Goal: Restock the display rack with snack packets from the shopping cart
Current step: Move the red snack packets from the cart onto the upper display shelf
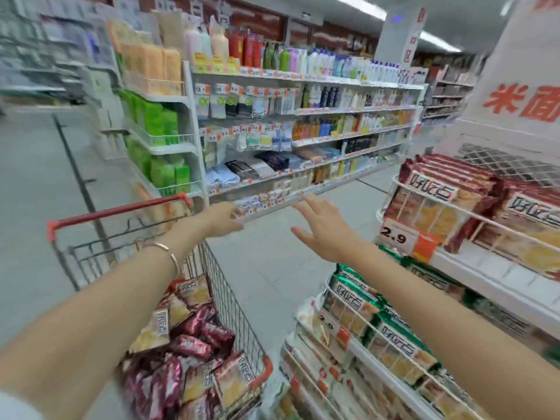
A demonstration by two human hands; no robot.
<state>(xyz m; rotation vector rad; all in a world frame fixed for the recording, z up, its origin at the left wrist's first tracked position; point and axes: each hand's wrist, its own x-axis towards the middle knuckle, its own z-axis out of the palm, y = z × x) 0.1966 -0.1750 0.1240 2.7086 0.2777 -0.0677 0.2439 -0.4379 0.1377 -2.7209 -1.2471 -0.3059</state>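
Observation:
A wire shopping cart [233, 301] with a red handle stands at the lower left, holding several dark red snack packets [194, 347]. On the right stands the white wire display rack [403, 189], its tiers filled with red packets [448, 189] above and green packets [391, 331] below. My left hand [222, 218] is stretched forward above the cart, fingers relaxed, holding nothing. My right hand [322, 225] is held out in mid-air between cart and rack, fingers spread, empty.
Long store shelves [303, 116] with bottles and small packaged goods run across the aisle ahead. Grey floor [272, 262] lies between cart and rack. A yellow price tag reading 2.9 [397, 236] hangs on the rack's upper tier.

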